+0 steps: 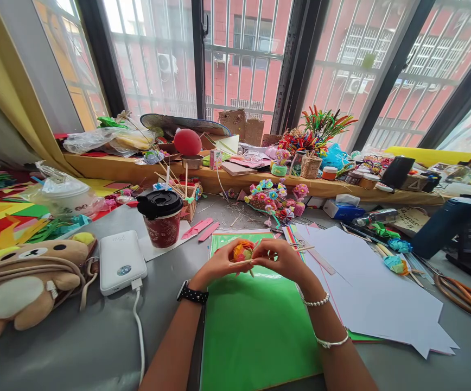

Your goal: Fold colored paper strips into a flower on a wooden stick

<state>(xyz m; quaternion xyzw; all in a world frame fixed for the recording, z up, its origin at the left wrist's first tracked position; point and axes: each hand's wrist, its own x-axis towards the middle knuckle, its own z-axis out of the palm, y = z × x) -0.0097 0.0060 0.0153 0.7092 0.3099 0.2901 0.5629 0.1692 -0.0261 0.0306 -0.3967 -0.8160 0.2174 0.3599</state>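
Observation:
Above the green sheet (pixel 260 331), my left hand (pixel 221 264) is closed around an orange, yellow and red paper flower (pixel 242 251). My right hand (pixel 277 258) meets it from the other side, thumb and fingertips pinched together at the flower's lower edge. Fingers cover much of the flower and whatever is pinched there. A thin pale stick (pixel 305 248) shows just right of my right hand; I cannot tell whether it is held or lying on the papers behind.
White paper sheets (pixel 366 282) and a ruler (pixel 320 259) lie to the right, near scissors (pixel 463 296) and finished paper flowers (pixel 396 264). On the left are a lidded coffee cup (pixel 160 225), a white power bank (pixel 122 263) with a cable, and a plush bear (pixel 27 282).

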